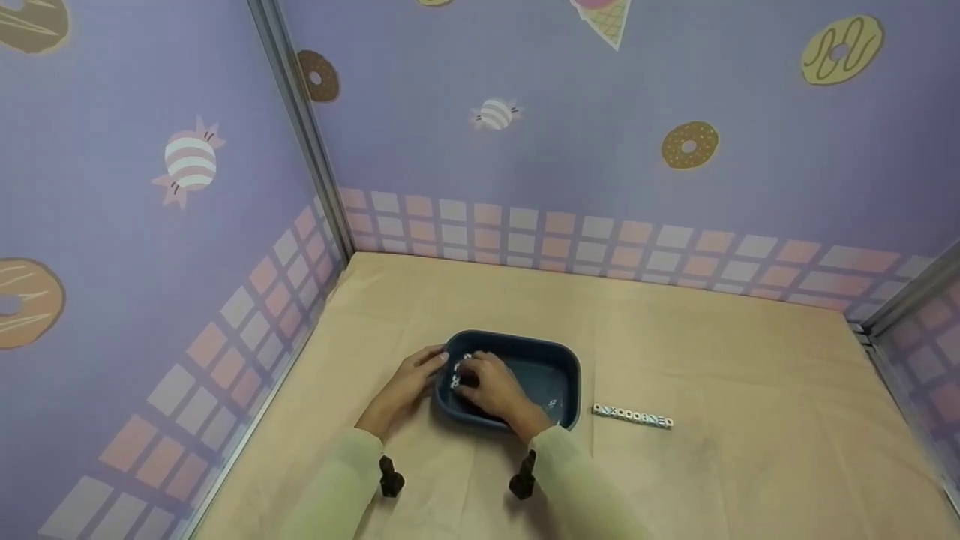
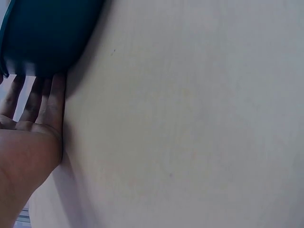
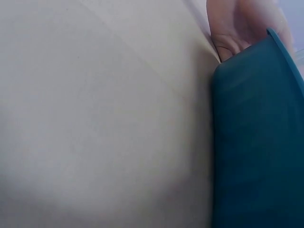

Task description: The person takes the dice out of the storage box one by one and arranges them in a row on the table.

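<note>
Reaching into the blue tub (image 1: pixel 559 360), right hand (image 1: pixel 491 386) curls over small white dice (image 1: pixel 456 381) at its left end; actual grip can't be confirmed. Left hand (image 1: pixel 409 382) lies flat, fingers straight against the tub's outer left wall. Tub mid-counter (image 1: pixel 735 360). Dice row (image 1: pixel 632 415) just right of it; markings unreadable.

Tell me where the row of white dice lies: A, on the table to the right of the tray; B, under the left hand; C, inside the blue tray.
A: the dice row lies on the table, apart from the tray, on its right.
</note>
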Demonstrator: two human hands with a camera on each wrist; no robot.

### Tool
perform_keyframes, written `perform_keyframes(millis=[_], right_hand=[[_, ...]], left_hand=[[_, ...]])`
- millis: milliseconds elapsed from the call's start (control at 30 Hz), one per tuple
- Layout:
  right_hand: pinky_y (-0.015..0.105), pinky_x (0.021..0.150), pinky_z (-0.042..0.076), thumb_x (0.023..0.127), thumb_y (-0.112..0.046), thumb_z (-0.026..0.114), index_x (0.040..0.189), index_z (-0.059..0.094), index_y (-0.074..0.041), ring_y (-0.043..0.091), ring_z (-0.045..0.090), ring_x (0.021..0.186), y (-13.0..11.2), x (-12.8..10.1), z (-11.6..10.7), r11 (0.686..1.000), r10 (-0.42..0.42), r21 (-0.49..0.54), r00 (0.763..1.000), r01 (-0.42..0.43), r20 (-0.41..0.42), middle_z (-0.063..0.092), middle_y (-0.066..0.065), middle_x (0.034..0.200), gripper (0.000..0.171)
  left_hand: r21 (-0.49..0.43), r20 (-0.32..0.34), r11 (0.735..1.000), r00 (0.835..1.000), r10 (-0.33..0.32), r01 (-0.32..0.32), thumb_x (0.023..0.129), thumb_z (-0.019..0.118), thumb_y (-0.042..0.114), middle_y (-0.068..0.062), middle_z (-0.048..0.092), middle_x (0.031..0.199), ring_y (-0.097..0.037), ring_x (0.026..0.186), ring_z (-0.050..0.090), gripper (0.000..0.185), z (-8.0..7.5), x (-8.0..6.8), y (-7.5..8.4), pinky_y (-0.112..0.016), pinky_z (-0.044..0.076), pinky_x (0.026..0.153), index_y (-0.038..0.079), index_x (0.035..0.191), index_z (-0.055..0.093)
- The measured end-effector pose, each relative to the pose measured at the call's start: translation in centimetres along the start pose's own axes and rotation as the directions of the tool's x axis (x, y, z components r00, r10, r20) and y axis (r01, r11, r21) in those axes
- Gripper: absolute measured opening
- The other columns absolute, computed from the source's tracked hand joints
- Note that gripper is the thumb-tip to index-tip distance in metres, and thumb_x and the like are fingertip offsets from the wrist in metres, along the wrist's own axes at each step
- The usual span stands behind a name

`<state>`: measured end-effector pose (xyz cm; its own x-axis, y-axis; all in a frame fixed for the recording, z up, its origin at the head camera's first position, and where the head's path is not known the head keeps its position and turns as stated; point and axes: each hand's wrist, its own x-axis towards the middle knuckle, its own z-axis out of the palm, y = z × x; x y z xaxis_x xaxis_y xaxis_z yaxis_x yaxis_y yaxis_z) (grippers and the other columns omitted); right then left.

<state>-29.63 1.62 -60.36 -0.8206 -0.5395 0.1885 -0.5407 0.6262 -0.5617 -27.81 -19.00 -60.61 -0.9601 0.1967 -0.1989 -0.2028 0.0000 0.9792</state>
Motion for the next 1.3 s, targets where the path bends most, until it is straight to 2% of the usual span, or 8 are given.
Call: perform_keyframes(millis=[200,433,633,933,1033,1167,1300], right_hand=[[0.037,0.086,0.056,0.095,-0.020,0.082,0.103,0.075,-0.015,0.010,0.063,0.091,0.12,0.30,0.08,0.998,-0.016,0.059,0.999,0.013,0.042,0.068,-0.007,0.096,0.012],[0.033,0.078,0.057,0.094,-0.010,0.081,0.100,0.075,-0.010,0.010,0.064,0.082,-0.09,0.08,-0.02,0.994,-0.057,0.096,0.997,0.051,0.060,0.071,-0.001,0.091,0.008],[0.034,0.080,0.057,0.097,-0.009,0.078,0.104,0.075,-0.011,0.009,0.063,0.084,-0.51,0.02,-0.02,0.998,-0.049,0.053,0.996,0.045,0.074,0.070,-0.003,0.093,0.007],[0.037,0.087,0.058,0.098,-0.007,0.077,0.110,0.075,-0.012,0.013,0.065,0.092,-0.31,0.31,0.05,0.998,-0.040,0.039,0.999,0.039,0.029,0.069,-0.002,0.100,0.013],[0.037,0.089,0.057,0.098,-0.007,0.076,0.113,0.076,-0.014,0.012,0.064,0.095,-0.18,0.35,0.12,0.998,-0.026,0.054,0.999,0.024,0.040,0.069,-0.001,0.105,0.017],[0.036,0.087,0.057,0.099,-0.008,0.076,0.116,0.077,-0.017,0.012,0.063,0.095,-0.13,0.38,0.20,0.997,-0.022,0.079,0.997,0.017,0.068,0.069,-0.001,0.107,0.019],[0.034,0.084,0.056,0.098,-0.011,0.077,0.111,0.078,-0.017,0.011,0.063,0.092,-0.17,0.40,0.18,0.997,-0.040,0.074,0.996,0.035,0.078,0.068,-0.003,0.103,0.014]], left_hand=[[-0.014,-0.003,1.000,1.000,0.006,-0.006,0.110,0.060,0.037,-0.013,0.058,0.151,-0.032,0.137,0.058,0.049,0.06,0.11,0.05,-0.042,0.052,0.106,0.014,0.153,0.056],[-0.057,-0.007,0.998,1.000,-0.003,0.003,0.110,0.061,0.035,-0.015,0.058,0.150,-0.030,0.131,0.062,0.049,0.29,0.01,0.03,-0.041,0.054,0.103,0.011,0.152,0.056],[-0.035,-0.013,0.999,1.000,-0.007,0.007,0.111,0.059,0.034,-0.013,0.058,0.150,-0.028,0.131,0.062,0.046,0.24,-0.09,0.06,-0.039,0.054,0.103,0.013,0.151,0.058],[-0.051,-0.012,0.999,1.000,0.000,-0.001,0.110,0.060,0.035,-0.014,0.058,0.150,-0.029,0.133,0.061,0.048,0.08,-0.08,0.25,-0.041,0.053,0.105,0.011,0.152,0.057],[-0.048,-0.007,0.999,1.000,-0.003,0.002,0.110,0.060,0.034,-0.012,0.059,0.150,-0.028,0.133,0.061,0.047,0.07,-0.09,0.26,-0.040,0.053,0.105,0.012,0.152,0.057],[-0.039,0.000,0.999,1.000,0.001,-0.001,0.110,0.060,0.035,-0.012,0.058,0.150,-0.028,0.133,0.062,0.047,-0.01,-0.11,0.18,-0.040,0.053,0.106,0.012,0.152,0.057],[-0.028,0.009,1.000,1.000,0.006,-0.006,0.110,0.060,0.037,-0.013,0.057,0.152,-0.029,0.134,0.061,0.050,-0.18,-0.06,0.00,-0.041,0.052,0.107,0.012,0.153,0.055]])
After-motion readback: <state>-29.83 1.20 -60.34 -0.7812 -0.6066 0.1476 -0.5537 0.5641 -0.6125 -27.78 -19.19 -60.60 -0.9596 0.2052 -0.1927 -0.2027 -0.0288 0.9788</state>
